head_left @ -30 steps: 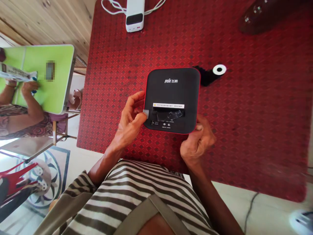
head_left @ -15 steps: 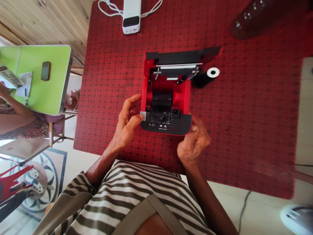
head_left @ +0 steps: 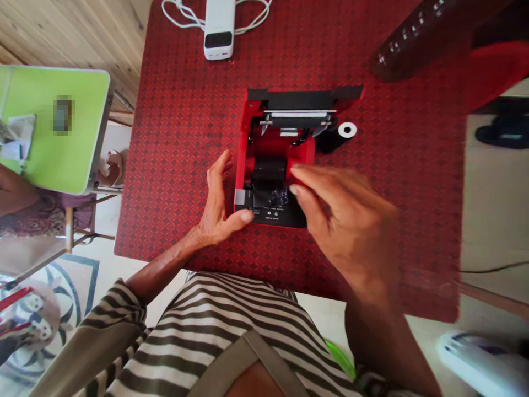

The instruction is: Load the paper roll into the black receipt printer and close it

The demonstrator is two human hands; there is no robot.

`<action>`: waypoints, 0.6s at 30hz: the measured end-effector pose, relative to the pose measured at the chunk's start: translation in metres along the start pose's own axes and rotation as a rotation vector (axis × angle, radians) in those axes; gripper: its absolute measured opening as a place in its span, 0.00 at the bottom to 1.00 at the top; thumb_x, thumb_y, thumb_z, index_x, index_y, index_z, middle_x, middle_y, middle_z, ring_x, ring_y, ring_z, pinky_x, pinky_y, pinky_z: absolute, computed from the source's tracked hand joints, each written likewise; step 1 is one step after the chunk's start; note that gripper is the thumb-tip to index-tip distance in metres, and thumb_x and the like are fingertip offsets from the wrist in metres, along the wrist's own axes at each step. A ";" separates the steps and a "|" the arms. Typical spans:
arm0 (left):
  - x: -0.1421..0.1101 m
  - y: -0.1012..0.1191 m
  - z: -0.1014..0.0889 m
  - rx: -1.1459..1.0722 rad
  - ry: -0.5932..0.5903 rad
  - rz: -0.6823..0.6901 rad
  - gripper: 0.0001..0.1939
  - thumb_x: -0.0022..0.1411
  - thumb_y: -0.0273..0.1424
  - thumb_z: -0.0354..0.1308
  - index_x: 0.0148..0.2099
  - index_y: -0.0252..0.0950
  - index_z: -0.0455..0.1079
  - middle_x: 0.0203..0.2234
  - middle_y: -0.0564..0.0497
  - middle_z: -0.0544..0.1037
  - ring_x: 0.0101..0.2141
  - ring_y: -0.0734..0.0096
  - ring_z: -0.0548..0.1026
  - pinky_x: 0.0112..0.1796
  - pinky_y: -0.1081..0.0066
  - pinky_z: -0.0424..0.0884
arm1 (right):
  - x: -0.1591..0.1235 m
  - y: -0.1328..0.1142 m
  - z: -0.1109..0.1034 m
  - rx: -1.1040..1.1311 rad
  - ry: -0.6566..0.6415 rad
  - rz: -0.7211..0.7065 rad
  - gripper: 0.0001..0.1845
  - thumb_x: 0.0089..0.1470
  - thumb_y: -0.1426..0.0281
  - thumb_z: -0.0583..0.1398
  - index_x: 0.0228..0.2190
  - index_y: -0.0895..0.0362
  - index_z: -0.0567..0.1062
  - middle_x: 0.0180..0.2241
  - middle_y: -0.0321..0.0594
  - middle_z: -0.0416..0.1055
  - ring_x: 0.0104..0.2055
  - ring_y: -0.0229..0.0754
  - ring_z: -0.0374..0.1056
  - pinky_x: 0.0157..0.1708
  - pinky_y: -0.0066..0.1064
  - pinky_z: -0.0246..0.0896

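A black-and-red Feie receipt printer (head_left: pixel 276 138) stands on the red mat with its lid tipped open, showing a red interior. Inside its compartment sits a black roll (head_left: pixel 266 175) with crumpled clear plastic at its front. My left hand (head_left: pixel 217 207) is open, its thumb lying on the printer's black front panel near a grey tab (head_left: pixel 239 197). My right hand (head_left: pixel 339 220) is blurred, with extended fingertips over the compartment's right wall. Beside the printer lies a black roll with a white core (head_left: pixel 336 137).
A red patterned mat (head_left: pixel 177 165) covers the table. A white power bank (head_left: pixel 219 34) with white cables lies at its far edge, and a dark studded object (head_left: pixel 425 38) is at the far right. A co-worker's arm (head_left: pixel 14 190) is beside a green table (head_left: pixel 61 165) at left.
The printer lid has gone from shut to tipped open, exposing the red compartment. My right hand has moved from the printer's front corner onto the compartment, and my left hand has left the grey tab.
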State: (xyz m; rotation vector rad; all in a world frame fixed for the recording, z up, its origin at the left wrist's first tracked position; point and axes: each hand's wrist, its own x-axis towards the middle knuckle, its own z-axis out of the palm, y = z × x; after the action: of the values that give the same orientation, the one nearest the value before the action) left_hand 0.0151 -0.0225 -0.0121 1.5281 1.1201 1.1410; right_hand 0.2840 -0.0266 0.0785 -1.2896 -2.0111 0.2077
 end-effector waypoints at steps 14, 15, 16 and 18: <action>-0.001 -0.029 0.012 0.290 -0.004 0.336 0.89 0.55 0.90 0.72 0.98 0.51 0.39 0.89 0.31 0.62 0.86 0.17 0.63 0.86 0.23 0.59 | 0.077 0.011 0.051 -0.353 -0.434 -0.137 0.16 0.79 0.78 0.61 0.47 0.53 0.89 0.48 0.52 0.93 0.54 0.62 0.90 0.60 0.53 0.78; -0.001 -0.029 0.012 0.281 -0.009 0.343 0.89 0.56 0.89 0.72 0.99 0.51 0.38 0.89 0.31 0.62 0.86 0.18 0.63 0.86 0.22 0.59 | 0.077 0.011 0.052 -0.350 -0.433 -0.143 0.15 0.79 0.77 0.62 0.47 0.53 0.89 0.48 0.52 0.93 0.54 0.62 0.90 0.61 0.53 0.78; -0.001 -0.028 0.011 0.275 -0.018 0.342 0.89 0.56 0.88 0.73 0.99 0.51 0.38 0.89 0.31 0.62 0.86 0.17 0.63 0.86 0.22 0.59 | 0.077 0.012 0.052 -0.343 -0.436 -0.152 0.15 0.79 0.77 0.62 0.46 0.52 0.89 0.47 0.51 0.94 0.53 0.61 0.90 0.61 0.53 0.78; -0.002 -0.028 0.009 0.278 -0.043 0.310 0.89 0.56 0.87 0.75 0.99 0.51 0.37 0.89 0.30 0.61 0.86 0.16 0.61 0.86 0.20 0.59 | 0.078 0.015 0.050 -0.330 -0.455 -0.155 0.14 0.78 0.76 0.63 0.45 0.51 0.89 0.46 0.50 0.93 0.51 0.60 0.89 0.58 0.51 0.78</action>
State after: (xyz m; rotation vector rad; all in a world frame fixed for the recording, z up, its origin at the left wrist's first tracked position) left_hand 0.0196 -0.0202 -0.0411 1.9867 1.0709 1.1845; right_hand 0.2435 0.0582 0.0730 -1.3650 -2.6089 0.1025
